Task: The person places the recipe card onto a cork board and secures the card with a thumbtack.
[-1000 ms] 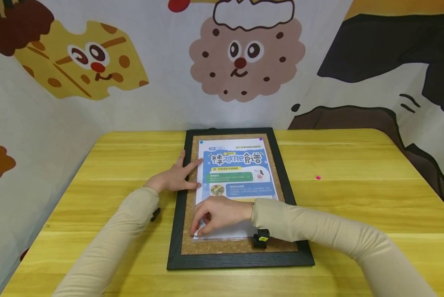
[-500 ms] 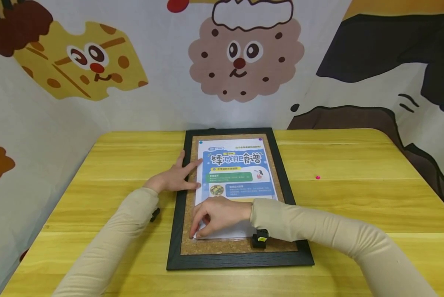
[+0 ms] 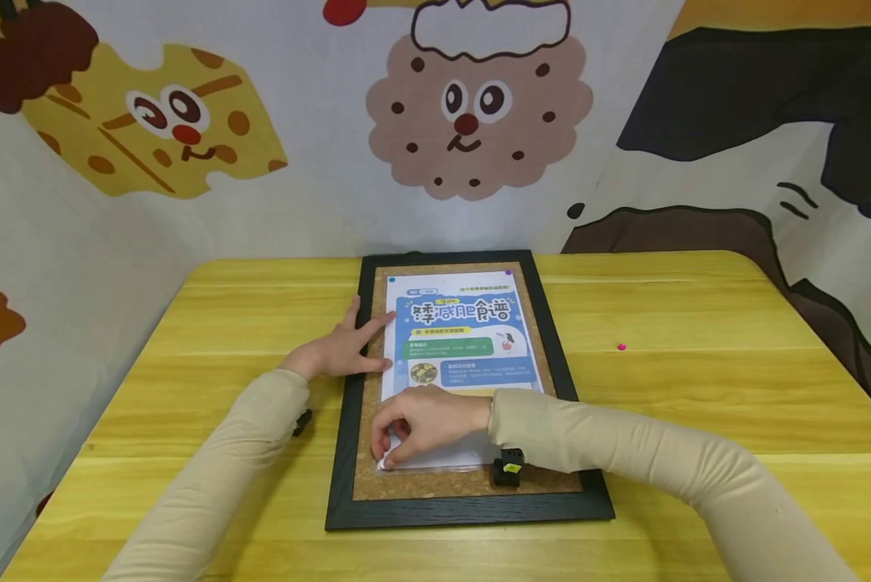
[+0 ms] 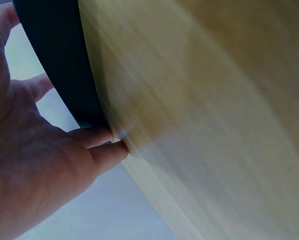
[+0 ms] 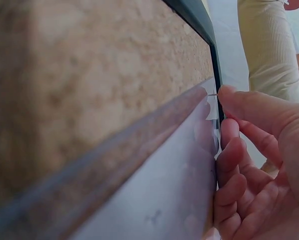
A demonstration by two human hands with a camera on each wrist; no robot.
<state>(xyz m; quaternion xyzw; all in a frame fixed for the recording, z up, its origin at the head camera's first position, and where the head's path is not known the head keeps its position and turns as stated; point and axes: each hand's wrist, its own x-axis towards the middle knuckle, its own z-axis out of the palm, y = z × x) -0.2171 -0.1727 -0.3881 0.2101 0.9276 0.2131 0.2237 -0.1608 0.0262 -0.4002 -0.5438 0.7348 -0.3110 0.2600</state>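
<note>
Pinching a pin [image 5: 213,94] in the right hand [image 3: 428,420], with the left hand [image 3: 333,353] spread beyond it; working over a corkboard [image 3: 435,487], on a printed sheet [image 3: 471,356] right under the grip; half done, apparently, with a teal pin [image 3: 391,280] and a purple pin [image 3: 509,273] at the far corners; seemingly not yet home at the gripped corner; can't see the one under the sleeve [image 3: 544,424]; probably leaving a pink pin [image 3: 621,347], well right.

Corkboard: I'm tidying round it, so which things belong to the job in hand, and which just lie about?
In the job, seemingly:
poster
black-framed corkboard
teal pin
purple pin
thin pin in the right grip

Lying about or background:
tiny pink piece loose on the table, perhaps a spare pin
cartoon backdrop
</note>
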